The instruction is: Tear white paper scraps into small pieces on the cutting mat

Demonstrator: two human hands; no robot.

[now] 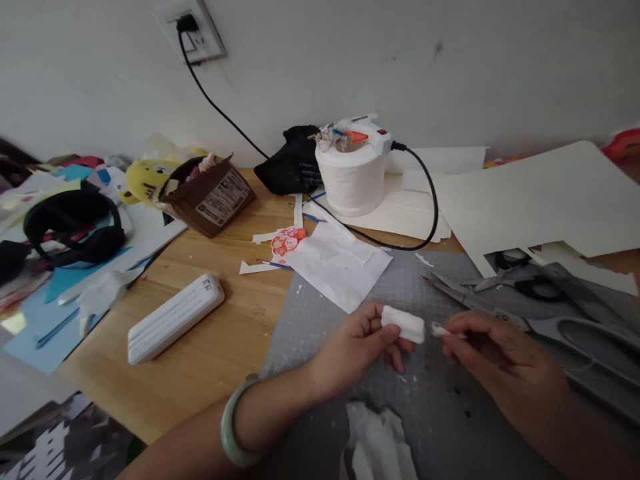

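Note:
My left hand (pixel 367 340), with a pale green bangle on its wrist, is closed on a small white padded roll (pixel 406 327) held above the grey cutting mat (pixel 320 333). Just right of the roll, my right hand (pixel 490 347) pinches a small white piece (pixel 443 330) between thumb and fingers. A narrow gap separates the piece from the roll. Crumpled white cloth or tissue (pixel 379 443) lies on the mat below my hands. Beyond them is a white paper sheet (pixel 340 260) beside a red-patterned piece (pixel 289 241).
Large scissors (pixel 555 327) lie at the right, partly behind my right hand. A large white roll (pixel 351 177) stands near the wall, with a black cable looping beside it. At left are a white power bank (pixel 175 319), a brown box (pixel 213 200) and headphones (pixel 100 243).

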